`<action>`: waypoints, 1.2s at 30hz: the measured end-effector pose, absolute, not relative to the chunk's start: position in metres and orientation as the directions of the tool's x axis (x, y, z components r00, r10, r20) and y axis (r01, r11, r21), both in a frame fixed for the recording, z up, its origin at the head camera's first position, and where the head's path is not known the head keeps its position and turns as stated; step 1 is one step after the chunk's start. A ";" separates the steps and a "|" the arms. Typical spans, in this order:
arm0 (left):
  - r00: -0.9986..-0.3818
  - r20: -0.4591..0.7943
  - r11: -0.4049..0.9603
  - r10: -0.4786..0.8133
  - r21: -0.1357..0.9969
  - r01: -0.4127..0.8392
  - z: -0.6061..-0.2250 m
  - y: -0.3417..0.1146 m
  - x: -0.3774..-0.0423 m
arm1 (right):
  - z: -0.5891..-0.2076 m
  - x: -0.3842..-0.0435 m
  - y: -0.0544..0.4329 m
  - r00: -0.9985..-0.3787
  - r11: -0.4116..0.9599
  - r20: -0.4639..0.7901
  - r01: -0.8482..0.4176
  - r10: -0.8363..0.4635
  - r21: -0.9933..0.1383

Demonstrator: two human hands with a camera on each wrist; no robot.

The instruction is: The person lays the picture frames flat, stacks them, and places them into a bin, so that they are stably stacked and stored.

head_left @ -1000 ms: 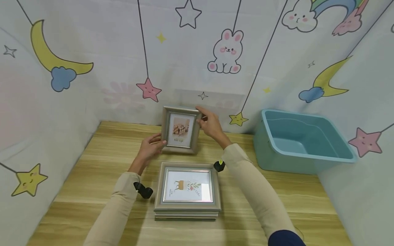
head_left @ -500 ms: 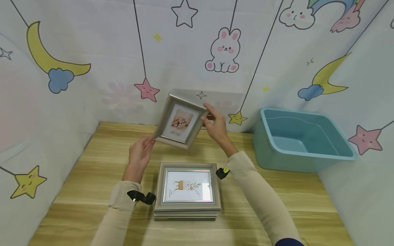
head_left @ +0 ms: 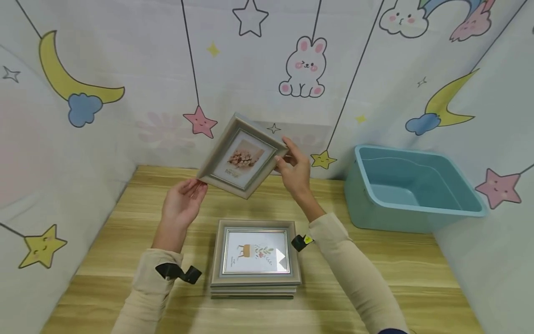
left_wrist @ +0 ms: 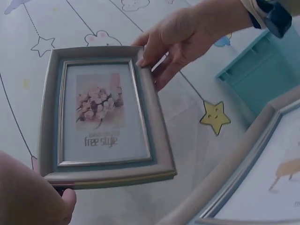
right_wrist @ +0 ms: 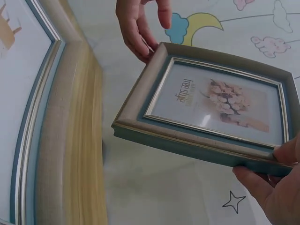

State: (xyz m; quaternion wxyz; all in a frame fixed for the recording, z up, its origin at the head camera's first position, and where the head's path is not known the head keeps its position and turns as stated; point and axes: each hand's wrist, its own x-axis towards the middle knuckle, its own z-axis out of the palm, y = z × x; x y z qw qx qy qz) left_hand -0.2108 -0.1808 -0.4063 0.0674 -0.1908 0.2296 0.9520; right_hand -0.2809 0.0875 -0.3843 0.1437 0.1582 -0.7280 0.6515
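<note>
A small picture frame (head_left: 243,157) with a blossom photo hangs tilted above the back of the table, one corner upward. My right hand (head_left: 296,171) grips its right corner, thumb on the front edge and fingers over the side. At the opposite lower-left corner my left hand (head_left: 183,206) has its fingers bent against the frame; in the right wrist view the left thumb (right_wrist: 164,14) stands apart from it. Below, a larger picture frame (head_left: 217,260) with a plant drawing lies face up on top of a stack.
At the right of the wooden table (head_left: 108,260) stands a blue plastic tub (head_left: 388,215), nothing visible inside. A white cloth wall (head_left: 158,69) with cartoon prints encloses the back and sides.
The small picture frame was nearly upright near the tabletop; it has risen and tilted, its top-left corner swinging up. My left hand shifted left and down, palm turning up; the right hand moved slightly right.
</note>
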 end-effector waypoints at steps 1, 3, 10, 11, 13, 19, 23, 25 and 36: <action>-0.925 -0.377 -0.871 0.044 0.440 -0.220 -0.405 -0.179 -0.209 | -0.384 -0.279 0.087 -0.907 0.087 0.419 -0.420 -0.037 -0.903; -0.942 -0.333 -0.831 0.041 0.512 -0.217 -0.404 -0.175 -0.204 | -0.383 -0.275 0.085 -0.907 0.054 0.421 -0.421 -0.026 -0.905; -0.986 -0.150 -0.622 0.068 0.767 -0.159 -0.407 -0.160 -0.187 | -0.384 -0.257 0.080 -0.910 -0.109 0.412 -0.413 0.033 -0.904; -0.990 -0.120 -0.612 0.072 0.779 -0.138 -0.407 -0.158 -0.186 | -0.385 -0.254 0.080 -0.914 -0.134 0.403 -0.404 0.038 -0.905; -0.995 -0.073 -0.612 0.067 0.785 -0.099 -0.408 -0.155 -0.185 | -0.387 -0.249 0.078 -0.924 -0.172 0.379 -0.381 0.044 -0.908; -0.999 -0.034 -0.620 0.017 0.784 -0.037 -0.414 -0.154 -0.186 | -0.397 -0.237 0.076 -0.956 -0.146 0.287 -0.292 0.054 -0.945; -0.998 -0.042 -0.561 -0.047 0.828 -0.009 -0.416 -0.156 -0.184 | -0.397 -0.231 0.082 -0.976 0.034 0.215 -0.214 0.026 -0.976; -0.996 -0.025 -0.506 -0.083 0.862 0.021 -0.418 -0.156 -0.182 | -0.394 -0.229 0.085 -0.987 0.140 0.160 -0.161 -0.017 -0.977; -0.989 0.077 -0.264 -0.130 0.958 0.109 -0.425 -0.150 -0.180 | -0.393 -0.228 0.098 -0.983 0.228 -0.085 0.046 -0.164 -0.972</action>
